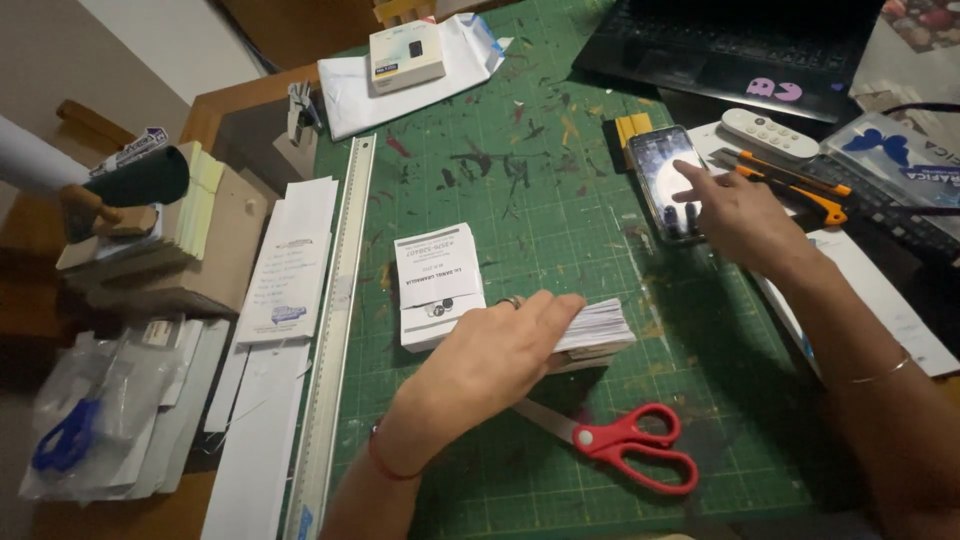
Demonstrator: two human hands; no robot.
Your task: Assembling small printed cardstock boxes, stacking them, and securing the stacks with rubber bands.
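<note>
My left hand (490,355) rests flat on a stack of white paper cards (598,332) lying on the green cutting mat (520,190). Beside that stack, to the left, sits another small pile of printed white slips (436,280). My right hand (725,212) reaches over a smartphone (662,175) with a lit screen, the index finger touching the glass. Red-handled scissors (625,445) lie on the mat just in front of my left wrist.
A long metal ruler (335,330) runs along the mat's left edge, with paper strips (285,265) beside it. A laptop (740,45), a white remote (770,133), an orange utility knife (790,185) and a small white box (405,55) lie at the back. Blue scissors (65,440) lie bagged at far left.
</note>
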